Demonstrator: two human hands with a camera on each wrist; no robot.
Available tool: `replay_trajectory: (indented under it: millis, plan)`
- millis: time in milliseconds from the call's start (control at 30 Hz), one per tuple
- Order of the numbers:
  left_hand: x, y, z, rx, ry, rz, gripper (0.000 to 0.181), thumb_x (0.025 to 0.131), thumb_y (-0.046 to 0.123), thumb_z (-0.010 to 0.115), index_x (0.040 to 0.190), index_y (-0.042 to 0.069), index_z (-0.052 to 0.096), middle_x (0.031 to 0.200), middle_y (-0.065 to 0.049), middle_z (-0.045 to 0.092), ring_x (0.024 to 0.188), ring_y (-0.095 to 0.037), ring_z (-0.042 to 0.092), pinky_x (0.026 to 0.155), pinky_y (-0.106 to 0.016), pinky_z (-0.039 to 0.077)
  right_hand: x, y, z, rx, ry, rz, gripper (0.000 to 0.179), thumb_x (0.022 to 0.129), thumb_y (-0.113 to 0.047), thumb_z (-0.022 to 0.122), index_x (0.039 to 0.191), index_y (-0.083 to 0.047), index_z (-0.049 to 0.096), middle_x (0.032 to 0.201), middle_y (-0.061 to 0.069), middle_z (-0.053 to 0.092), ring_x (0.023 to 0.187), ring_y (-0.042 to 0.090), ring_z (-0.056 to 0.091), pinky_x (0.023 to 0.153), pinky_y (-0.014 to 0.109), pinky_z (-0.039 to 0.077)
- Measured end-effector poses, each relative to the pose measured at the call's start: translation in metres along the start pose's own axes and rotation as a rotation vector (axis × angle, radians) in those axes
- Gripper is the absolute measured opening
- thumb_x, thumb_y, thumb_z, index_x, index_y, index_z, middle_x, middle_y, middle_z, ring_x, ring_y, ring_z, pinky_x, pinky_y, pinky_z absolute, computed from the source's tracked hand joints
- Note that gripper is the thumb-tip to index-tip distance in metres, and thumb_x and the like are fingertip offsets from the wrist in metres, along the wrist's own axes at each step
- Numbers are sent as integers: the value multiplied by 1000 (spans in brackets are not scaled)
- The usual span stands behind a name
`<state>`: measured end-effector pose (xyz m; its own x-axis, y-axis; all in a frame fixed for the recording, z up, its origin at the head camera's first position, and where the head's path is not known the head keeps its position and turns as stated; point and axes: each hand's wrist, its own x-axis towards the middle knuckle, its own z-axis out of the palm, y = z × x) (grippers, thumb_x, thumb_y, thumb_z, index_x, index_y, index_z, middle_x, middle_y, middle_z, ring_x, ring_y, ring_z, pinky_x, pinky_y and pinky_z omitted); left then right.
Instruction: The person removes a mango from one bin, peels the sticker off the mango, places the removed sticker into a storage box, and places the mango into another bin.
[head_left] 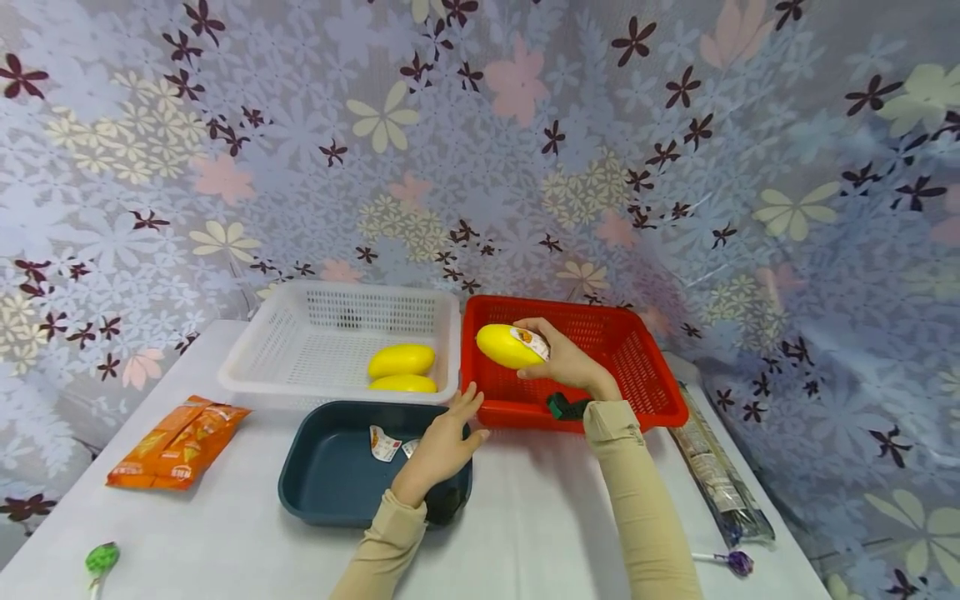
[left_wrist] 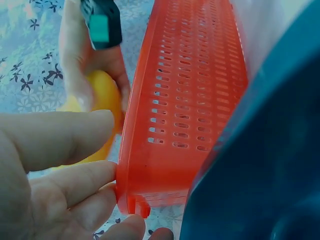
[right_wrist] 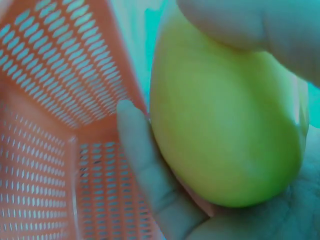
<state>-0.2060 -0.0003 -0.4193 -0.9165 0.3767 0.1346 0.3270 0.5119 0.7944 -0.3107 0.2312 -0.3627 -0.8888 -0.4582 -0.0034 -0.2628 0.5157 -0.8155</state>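
Note:
My right hand (head_left: pixel 558 358) grips a smooth yellow mango-shaped object (head_left: pixel 506 346) over the red basket (head_left: pixel 667 387). A white printed label (head_left: pixel 531 340) shows on its side near my fingers. In the right wrist view the yellow body (right_wrist: pixel 225 120) fills the space between thumb and fingers. My left hand (head_left: pixel 444 442) reaches over the right end of the dark blue tub (head_left: pixel 300 500), fingers extended and spread. Its fingertips are right at the red basket's rim (left_wrist: pixel 125 165) in the left wrist view. Two similar yellow objects (head_left: pixel 401 360) lie in the white basket (head_left: pixel 300 342).
Inside the tub lie a torn-looking label piece (head_left: pixel 384 444) and another scrap. To the left are an orange snack bag (head_left: pixel 180 443) and a green lollipop (head_left: pixel 101 557). At right lie a long packet (head_left: pixel 716 475) and a purple lollipop (head_left: pixel 738 563). Floral cloth (head_left: pixel 480 167) hangs behind.

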Motion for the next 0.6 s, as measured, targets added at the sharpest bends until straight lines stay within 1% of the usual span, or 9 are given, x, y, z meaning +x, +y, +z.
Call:
replay_trajectory:
  millis: [100,233,400,500,600]
  plan:
    - [0,-2,1,-5,7,-2,57,95,15,60,146,1,39,157,-15,30,146,-40,22,111,-56,32,-14,-5,4,46,18,-38,74,81,-10,76,143,-14,35,140,16,43,110,30,47,88,32,47]
    - [0,-3,2,-6,17,2,57,94,14,60,146,1,40,157,-16,30,146,-41,23,111,-55,33,-32,-6,10,126,28,-58,71,82,-7,74,142,-15,35,138,16,43,110,29,47,88,29,49]
    - [1,-2,2,-4,17,13,56,95,16,60,145,0,40,157,-16,30,146,-41,23,111,-56,32,-53,-4,20,167,35,-80,69,83,-9,73,141,-16,36,138,16,43,110,30,46,88,30,49]
    - [1,-3,2,4,13,16,57,95,17,59,145,1,40,157,-16,30,146,-41,23,110,-56,33,-65,-2,28,196,24,-91,70,82,-13,75,141,-17,37,139,15,42,112,28,46,90,30,48]
    - [1,-3,1,6,13,16,57,95,16,59,146,1,40,157,-15,30,146,-40,24,111,-56,33,-75,1,36,235,-8,-114,70,83,-12,75,141,-14,37,140,15,42,113,23,48,91,27,49]
